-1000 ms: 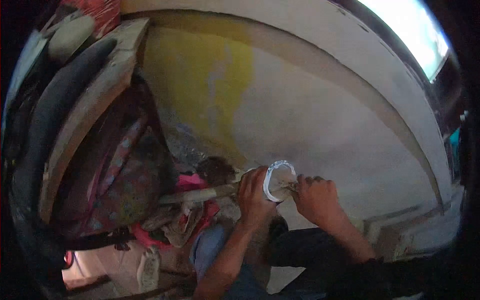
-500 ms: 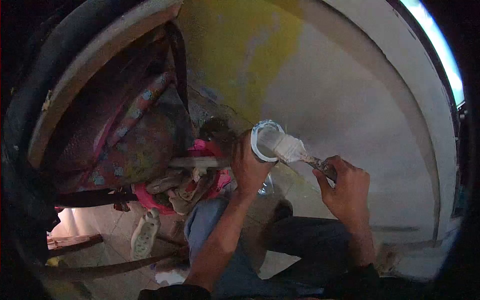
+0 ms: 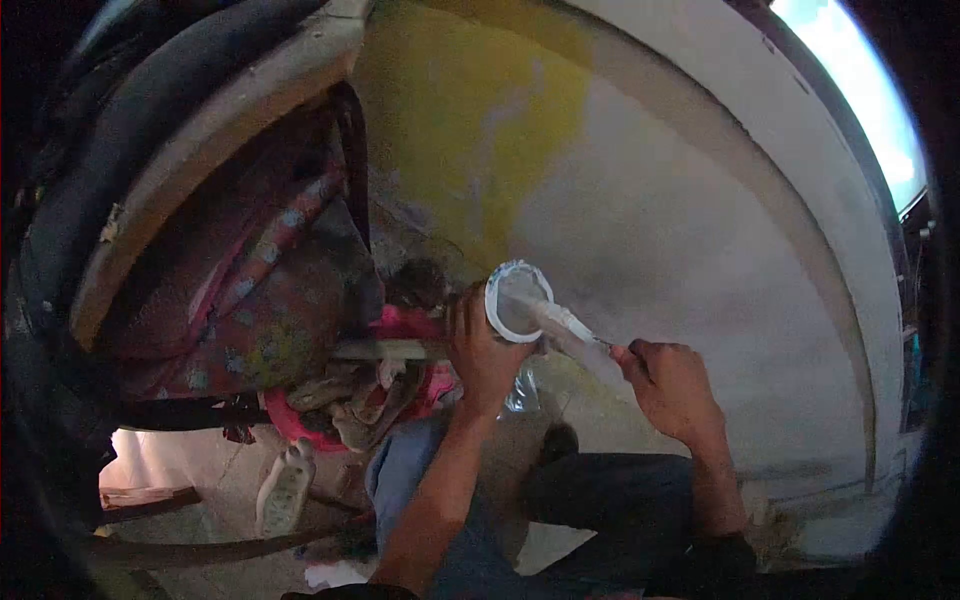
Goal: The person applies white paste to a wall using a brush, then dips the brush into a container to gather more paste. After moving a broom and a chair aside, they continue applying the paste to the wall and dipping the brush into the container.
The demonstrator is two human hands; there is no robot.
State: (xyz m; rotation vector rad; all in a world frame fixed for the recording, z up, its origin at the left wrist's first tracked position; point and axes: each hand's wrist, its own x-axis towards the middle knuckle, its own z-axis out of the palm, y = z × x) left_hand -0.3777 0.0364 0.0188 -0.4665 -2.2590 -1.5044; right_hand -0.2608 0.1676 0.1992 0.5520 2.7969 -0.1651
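Observation:
My left hand (image 3: 487,365) is wrapped round a small white tub (image 3: 491,312), tilted so that its open mouth faces me. Pale residue coats the inside of the tub. In my right hand (image 3: 678,388) is the handle of a paintbrush (image 3: 570,325), its whitish bristles at the right side of the tub's mouth. The brush is blurred, and my fingers hide most of its handle. Beyond both hands stands a wall with a yellow patch (image 3: 450,120) and a wide whitish-grey area (image 3: 670,210).
A pink basket (image 3: 290,418) full of shoes or similar items stands left of my legs. Near it lie a pale sandal (image 3: 284,492) and a clear plastic bag (image 3: 522,390). Patterned cloth (image 3: 270,265) hangs at left, below a curved wooden edge (image 3: 200,150).
The tub has shifted slightly left and down in view. The brush has turned from showing its broad face to nearly edge-on, and my right hand has moved a little left and down.

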